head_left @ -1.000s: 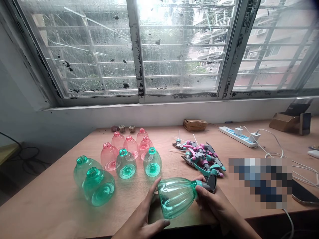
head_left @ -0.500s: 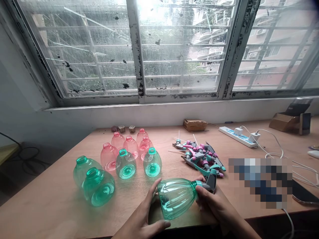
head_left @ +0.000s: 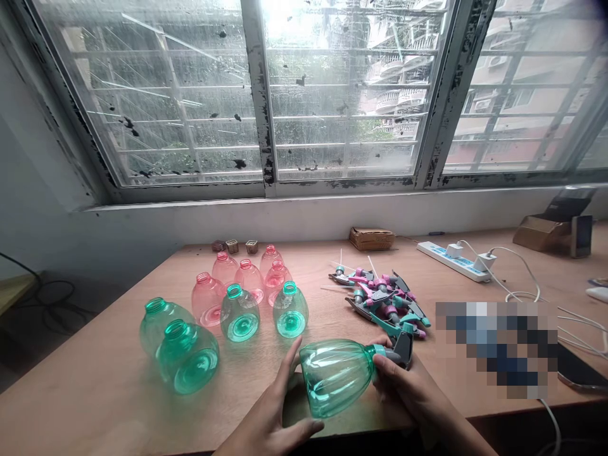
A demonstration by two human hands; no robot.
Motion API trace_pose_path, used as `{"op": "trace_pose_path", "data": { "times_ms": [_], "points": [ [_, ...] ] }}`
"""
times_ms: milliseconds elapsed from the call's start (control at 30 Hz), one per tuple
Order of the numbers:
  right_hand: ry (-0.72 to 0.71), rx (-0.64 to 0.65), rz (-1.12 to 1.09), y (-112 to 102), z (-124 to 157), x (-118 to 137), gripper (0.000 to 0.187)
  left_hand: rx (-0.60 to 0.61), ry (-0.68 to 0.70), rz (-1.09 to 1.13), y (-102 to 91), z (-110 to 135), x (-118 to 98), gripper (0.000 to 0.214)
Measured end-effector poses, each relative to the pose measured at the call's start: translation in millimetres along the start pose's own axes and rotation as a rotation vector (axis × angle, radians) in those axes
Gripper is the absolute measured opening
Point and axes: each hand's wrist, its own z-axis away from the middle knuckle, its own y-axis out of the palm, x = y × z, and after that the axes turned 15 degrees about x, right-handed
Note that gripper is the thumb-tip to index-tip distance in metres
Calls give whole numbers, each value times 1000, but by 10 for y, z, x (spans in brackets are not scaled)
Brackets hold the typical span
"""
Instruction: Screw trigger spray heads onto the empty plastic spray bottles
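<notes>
One green bottle (head_left: 336, 379) juts leftward from the right grip (head_left: 403, 380).

Wide barred window (head_left: 308, 101), brightly daylit, 10–2 o'clock, w/ chipped gray frame (head_left: 257, 88); dim pale wall (head_left: 33, 177), 9 o'clock; wood tbl (head_left: 104, 399), approx. 3–8 o'clock.

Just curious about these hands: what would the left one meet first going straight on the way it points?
The left hand would probably meet the base end of the green bottle held by the right hand; any gap between them is hard to judge.
</notes>
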Motion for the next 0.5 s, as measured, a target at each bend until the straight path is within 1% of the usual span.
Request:
{"op": "trace_pose_path", "data": {
  "times_ms": [200, 367, 500],
  "points": [
    [-12, 1, 13, 3, 2, -6, 43, -8, 27, -12, 3, -7, -25, 91],
    [-24, 7, 20, 5, -5, 0, 42, -15, 6, -46, -19, 13, 33, 96],
    [-21, 7, 17, 0, -6, -3, 42, -12, -24, -18, -34, 33, 36, 101]
  ]
}}
